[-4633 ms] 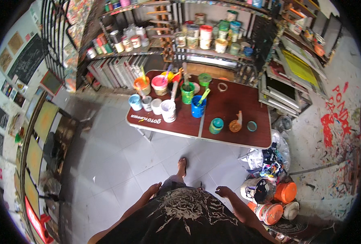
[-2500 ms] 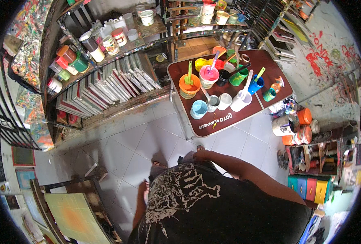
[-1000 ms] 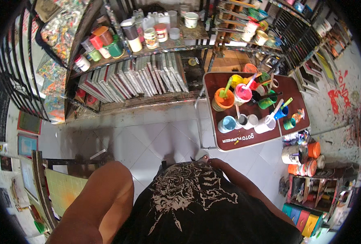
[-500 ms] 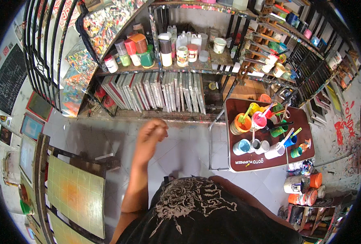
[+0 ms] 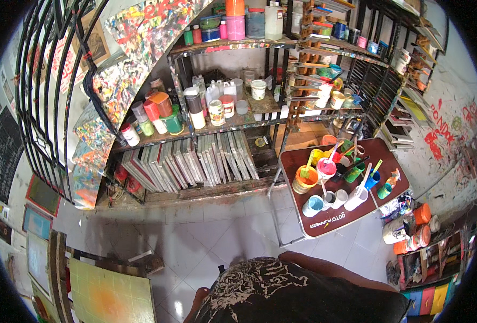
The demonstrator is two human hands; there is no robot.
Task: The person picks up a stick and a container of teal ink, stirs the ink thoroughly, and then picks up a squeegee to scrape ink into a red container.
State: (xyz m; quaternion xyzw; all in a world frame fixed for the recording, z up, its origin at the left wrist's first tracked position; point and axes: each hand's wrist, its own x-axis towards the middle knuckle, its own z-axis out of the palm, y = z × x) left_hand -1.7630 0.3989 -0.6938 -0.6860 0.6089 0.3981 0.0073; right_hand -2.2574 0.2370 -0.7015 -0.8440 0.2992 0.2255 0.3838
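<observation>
Neither of my hands shows now. Only a sliver of bare skin on my left side [image 5: 199, 295] shows beside my black printed shirt [image 5: 265, 293], and part of my right arm [image 5: 324, 272] runs along its other edge. To the front right stands a small dark red folding table [image 5: 324, 229]. Crowded on it are an orange paint tub [image 5: 304, 182], a pink paint tub [image 5: 325, 170], a light blue cup [image 5: 313, 206], a white cup [image 5: 355, 199] and a blue cup [image 5: 373, 180], several with sticks or spatulas in them.
Ahead, a paint-stained shelf holds bottles and jars [image 5: 217, 113], with a row of upright frames [image 5: 190, 164] below. At the lower left lies a pale yellow panel [image 5: 112, 293] with an orange patch. Buckets [image 5: 397, 230] stand at the right, and a black railing [image 5: 44, 107] curves at the left.
My raised left hand, its fingers curled, has dropped out of view. The view has shifted, so the upper shelf shows more and the table sits further left.
</observation>
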